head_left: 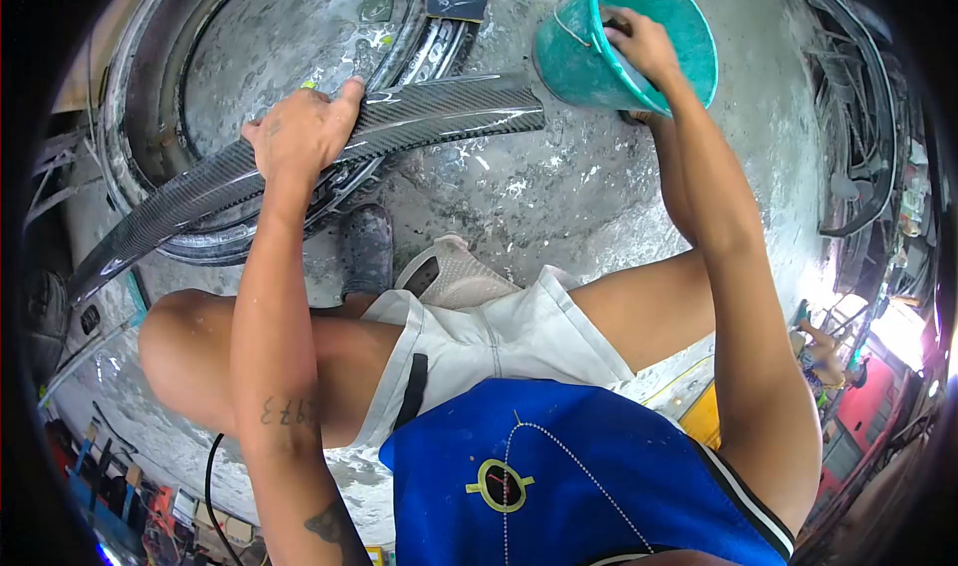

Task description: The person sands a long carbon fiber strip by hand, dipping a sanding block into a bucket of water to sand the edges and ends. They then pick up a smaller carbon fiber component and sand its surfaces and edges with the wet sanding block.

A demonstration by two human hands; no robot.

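Head view: left hand (299, 135) spread over a dark curved strip (439, 113), left of the bucket (577, 65); right hand (647, 51) curled inside it, contents unclear. Work seems underway; how much remains, I cannot tell.

Left forearm (274, 356): tattoo (289, 412) reads "973", leading mark unclear. No other text readable.

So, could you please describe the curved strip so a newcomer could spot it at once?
On the grey floor lie large round rings. Across their near side, under the left hand, runs the strip. Unlike the rings, it is a broad open arc, glossy and dark, with a woven pattern.
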